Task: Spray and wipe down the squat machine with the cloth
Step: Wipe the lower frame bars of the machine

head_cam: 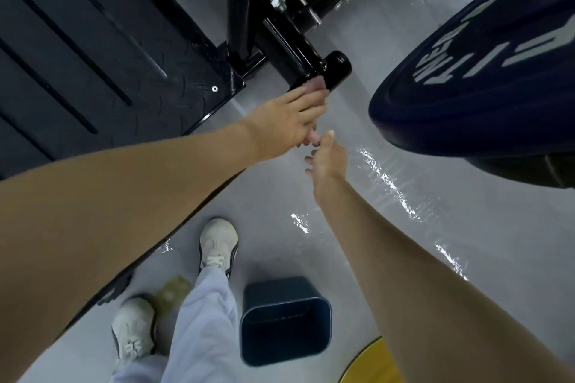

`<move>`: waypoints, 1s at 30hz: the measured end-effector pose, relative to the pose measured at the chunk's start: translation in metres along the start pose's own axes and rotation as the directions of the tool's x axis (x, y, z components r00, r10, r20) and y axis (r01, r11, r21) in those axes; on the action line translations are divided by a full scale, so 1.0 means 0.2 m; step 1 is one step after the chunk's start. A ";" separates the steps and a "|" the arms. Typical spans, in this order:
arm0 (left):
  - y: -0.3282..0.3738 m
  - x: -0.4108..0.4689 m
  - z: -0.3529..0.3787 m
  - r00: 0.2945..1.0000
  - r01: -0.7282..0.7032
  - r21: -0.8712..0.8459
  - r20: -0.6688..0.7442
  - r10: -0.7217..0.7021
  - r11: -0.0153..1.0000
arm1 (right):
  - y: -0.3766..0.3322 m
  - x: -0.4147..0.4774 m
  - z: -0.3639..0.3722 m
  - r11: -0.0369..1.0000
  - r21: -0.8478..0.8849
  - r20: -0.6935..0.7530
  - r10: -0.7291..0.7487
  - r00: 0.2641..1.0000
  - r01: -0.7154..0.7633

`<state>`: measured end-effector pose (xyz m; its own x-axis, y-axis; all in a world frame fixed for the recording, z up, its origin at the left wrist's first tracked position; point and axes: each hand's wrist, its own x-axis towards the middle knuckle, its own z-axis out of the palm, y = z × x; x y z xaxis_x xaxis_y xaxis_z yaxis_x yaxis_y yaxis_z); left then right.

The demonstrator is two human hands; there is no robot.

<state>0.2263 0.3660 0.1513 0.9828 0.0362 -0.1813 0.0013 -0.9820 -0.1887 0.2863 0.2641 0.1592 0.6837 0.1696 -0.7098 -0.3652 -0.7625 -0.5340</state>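
Left hand (289,121): arm stretched forward from the lower left, nearly straight, wrist in line with the forearm. The upper fingers lie extended and flat on a pink cloth (316,86), pressing it against the black tube (298,47) of the squat machine, just short of the tube's round end cap (337,69). Two lower fingers are curled under; the thumb is hidden. Only a small patch of cloth shows past the fingertips.

Right hand (326,158): arm reaches in from the lower right, elbow slightly bent. The hand hangs just below the left hand, close but not clearly touching it. Fingers loosely curled, thumb pointing up, holding nothing.

Around: left of the tube is the machine's dark tread-pattern footplate (93,56) with long slots. To the right is a dark blue weight plate (482,78) with white lettering. Grey glossy floor (389,227) with glare streaks. Below stand two white shoes (217,242), pale trousers (199,320) and a dark bin (284,320) just right of the legs. A yellow disc edge (370,364) shows at the bottom.
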 end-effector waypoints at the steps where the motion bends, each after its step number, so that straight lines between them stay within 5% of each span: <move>1: 0.02 -0.07 0.01 0.999 0.041 -0.038 -0.002 -0.041 0.998 | 0.01 -0.02 0.01 0.999 -0.025 0.019 -0.030 0.999 0.031; 9: 0.29 -0.87 0.08 0.985 0.100 -0.044 0.143 -0.093 0.994 | 0.09 -0.15 0.13 0.999 -0.010 0.179 0.038 0.983 -0.037; 15: 0.14 -0.57 -0.04 0.987 0.156 -0.271 0.075 -0.141 0.950 | 0.05 -0.16 0.15 0.997 0.040 0.153 0.061 0.986 -0.068; 20: 0.04 -0.33 -0.08 0.974 0.044 -0.156 0.228 -0.008 0.987 | 0.02 -0.17 0.11 1.000 0.003 0.068 0.005 0.998 -0.005; 23: 0.07 -0.49 -0.06 0.971 -0.013 -0.096 0.238 0.036 0.995 | 0.07 -0.23 0.11 0.998 0.036 0.090 0.045 0.995 -0.048; 26: 0.17 -0.81 -0.02 0.934 -0.215 0.029 0.298 0.196 0.976 | 0.19 -0.36 0.18 0.985 0.136 0.128 0.089 0.988 -0.106; 28: 0.24 -1.05 -0.01 0.872 -0.357 0.071 0.382 0.305 0.931 | 0.29 -0.48 0.26 0.964 0.194 0.160 0.149 0.976 -0.179; 30: 0.31 -1.22 0.01 0.738 -0.504 -0.012 0.515 0.437 0.864 | 0.38 -0.59 0.33 0.932 0.240 0.215 0.220 0.951 -0.270</move>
<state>-0.0139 0.2959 0.1827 0.6302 -0.3069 -0.7132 -0.4916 -0.8687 -0.0605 0.1371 0.2270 0.1723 0.4342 0.1274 -0.8917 -0.6771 -0.6067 -0.4164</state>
